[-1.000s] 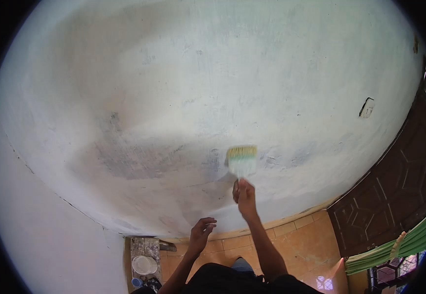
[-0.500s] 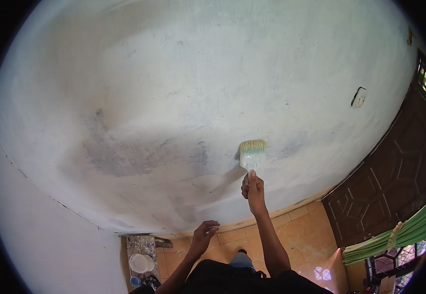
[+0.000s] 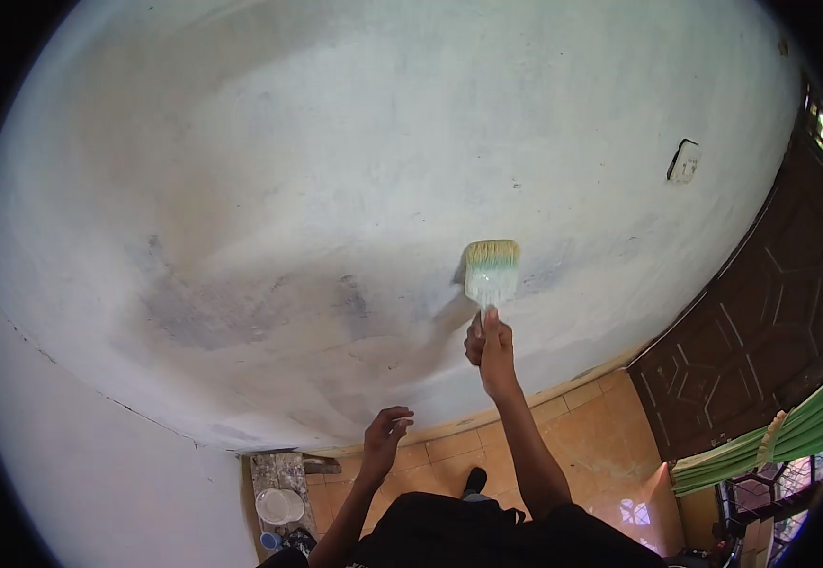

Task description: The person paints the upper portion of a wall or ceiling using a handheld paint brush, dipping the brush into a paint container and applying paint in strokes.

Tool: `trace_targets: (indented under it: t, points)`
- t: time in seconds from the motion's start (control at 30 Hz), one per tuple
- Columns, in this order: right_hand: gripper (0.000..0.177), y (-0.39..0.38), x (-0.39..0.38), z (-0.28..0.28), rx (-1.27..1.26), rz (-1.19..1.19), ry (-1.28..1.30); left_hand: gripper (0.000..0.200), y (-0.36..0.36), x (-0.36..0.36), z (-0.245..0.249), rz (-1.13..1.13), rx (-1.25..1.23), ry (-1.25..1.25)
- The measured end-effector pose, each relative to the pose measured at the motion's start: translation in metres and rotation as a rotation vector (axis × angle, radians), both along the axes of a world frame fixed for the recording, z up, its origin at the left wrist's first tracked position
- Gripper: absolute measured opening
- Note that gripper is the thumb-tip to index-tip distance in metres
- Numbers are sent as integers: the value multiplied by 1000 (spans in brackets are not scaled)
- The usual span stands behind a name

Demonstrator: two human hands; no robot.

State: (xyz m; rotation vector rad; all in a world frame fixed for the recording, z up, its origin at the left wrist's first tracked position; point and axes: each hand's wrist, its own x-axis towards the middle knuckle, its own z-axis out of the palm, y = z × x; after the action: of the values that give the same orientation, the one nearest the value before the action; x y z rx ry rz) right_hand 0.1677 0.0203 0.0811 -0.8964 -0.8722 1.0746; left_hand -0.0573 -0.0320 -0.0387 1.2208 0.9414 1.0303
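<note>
My right hand (image 3: 493, 352) grips the handle of a wide paintbrush (image 3: 493, 270), bristles pointing up. The bristles are yellowish, with pale green and white paint toward the base and over the body. The brush overlaps the patchy whitish wall (image 3: 383, 170) and casts a shadow to its left. Lower and to the left, my left hand (image 3: 387, 439) hangs loosely in front of the wall's foot, fingers bent and apart from the thumb.
A paint-spotted wooden bench (image 3: 284, 466) at lower left bears a white tub (image 3: 279, 505) and a blue cup (image 3: 269, 541). A switch plate (image 3: 684, 162) sits on the wall. At right are a dark panelled door (image 3: 743, 331) and a green curtain (image 3: 790, 440) above orange floor tiles (image 3: 591, 435).
The brush and my right hand have moved slightly up in view. My left hand has shifted up and left. The view has turned a little, and a dark shoe now shows more fully.
</note>
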Motion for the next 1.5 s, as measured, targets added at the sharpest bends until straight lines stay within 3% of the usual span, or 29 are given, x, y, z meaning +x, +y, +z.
trace_targets:
  t: [0.1, 0.17, 0.2, 0.27, 0.37, 0.4, 0.47, 0.53, 0.6, 0.7, 0.73, 0.77, 0.8, 0.9, 0.97, 1.0, 1.1, 1.13, 1.23, 1.27, 1.3, 1.37, 1.43, 1.5]
  points:
    - [50, 6, 13, -43, 19, -36, -188, 22, 6, 10, 5, 51, 13, 0]
    - [50, -5, 16, -114, -81, -40, -220, 22, 9, 15, 4, 94, 25, -12]
    - [47, -15, 13, -136, -248, -37, -302, 23, 10, 16, 0, 110, 36, -25]
    - [51, -42, 6, -157, -356, 4, -225, 23, 4, 21, -5, 130, 25, -28]
    - [50, -40, 23, -130, -65, 4, -161, 24, 5, 31, -3, 120, -6, 7]
    - [50, -27, 35, -116, -86, -108, -345, 24, 3, 34, -4, 109, -23, 25]
    - [51, -21, 51, -31, 14, -67, -192, 25, 1, 43, -5, 86, -38, 47]
    - [49, -4, 75, -15, 24, -45, -116, 25, 4, 54, -3, 71, -26, 49]
    - [51, 3, 88, -26, 22, -65, -170, 23, 8, 66, 1, 67, -10, 30]
    - [51, -6, 95, -111, -29, -84, -283, 22, 18, 87, 4, 56, 14, 6]
    - [50, -8, 100, -161, -50, -126, -538, 22, 19, 94, 3, 55, 15, -1]
    - [49, -30, 93, -159, -265, -64, -376, 22, 19, 101, 5, 54, 9, -4]
    - [47, -43, 89, -162, -332, -66, -394, 22, 20, 109, 8, 52, 3, -8]
    - [46, -49, 107, -116, -186, 14, -256, 24, 29, 132, 7, 19, 10, 15]
    - [40, -38, 124, -54, -101, 3, -69, 26, 28, 145, 7, 2, 16, 41]
    - [43, -30, 136, -35, 20, -3, -92, 27, 29, 154, 10, 1, 27, 47]
    - [48, -8, 166, -8, 45, -31, -143, 42, 33, 178, 10, 32, 83, 74]
    - [48, -6, 172, -24, 46, -50, -196, 50, 34, 185, 9, 52, 101, 86]
    - [52, -7, 183, -114, -20, -93, -351, 31, 33, 196, 1, 58, 124, 49]
    - [53, -13, 186, -149, -100, -84, -519, 31, 32, 199, -3, 61, 113, 33]
    - [49, -24, 180, -179, -114, -69, -478, 31, 31, 202, -7, 66, 101, 18]
    - [48, -49, 171, -160, -165, -12, -456, 32, 31, 206, -11, 75, 92, 13]
    - [44, -50, 175, -104, -299, 127, -317, 32, 31, 209, -12, 80, 84, 35]
    - [42, -37, 179, -46, -79, 100, -325, 32, 28, 215, -7, 108, 66, 13]
